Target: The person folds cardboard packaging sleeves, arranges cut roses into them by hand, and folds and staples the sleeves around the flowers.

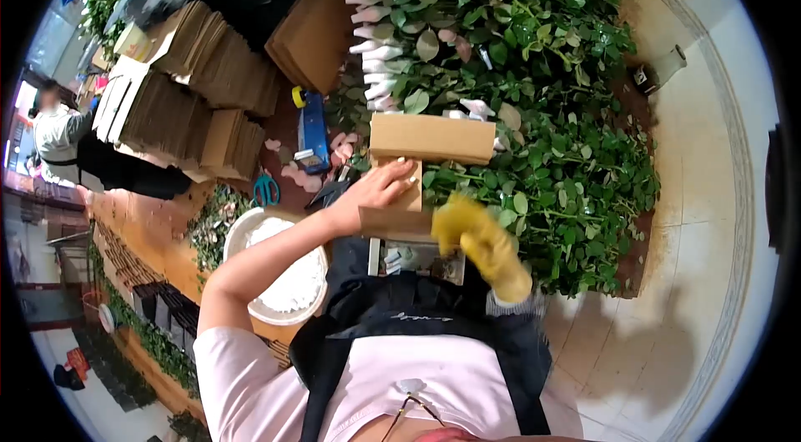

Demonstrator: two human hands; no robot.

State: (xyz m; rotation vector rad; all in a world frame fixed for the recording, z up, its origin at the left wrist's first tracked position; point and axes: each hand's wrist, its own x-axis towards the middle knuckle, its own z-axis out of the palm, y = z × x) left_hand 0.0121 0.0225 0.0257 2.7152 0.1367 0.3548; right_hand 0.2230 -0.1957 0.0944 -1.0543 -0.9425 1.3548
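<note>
My bare left hand (380,196) lies with its fingers stretched flat on a folded piece of brown cardboard (432,137). One flap of the cardboard stands up beyond the fingers and another is nearer my body. My right hand (476,237), in a yellow glove, is just right of the cardboard; motion blurs its fingers, so I cannot see whether they hold anything. Long leafy rose stems (534,166) cover the table around the cardboard. Their blooms, wrapped in pale pink sleeves (375,50), line up along the left side.
Left of my arm stands a white tub (313,287) with white bits in it. Teal scissors (266,190), a blue tape dispenser (313,133) and stacked cardboard (158,108) are beyond it. A glass jar (665,70) lies at the right. Another person (62,137) stands far left.
</note>
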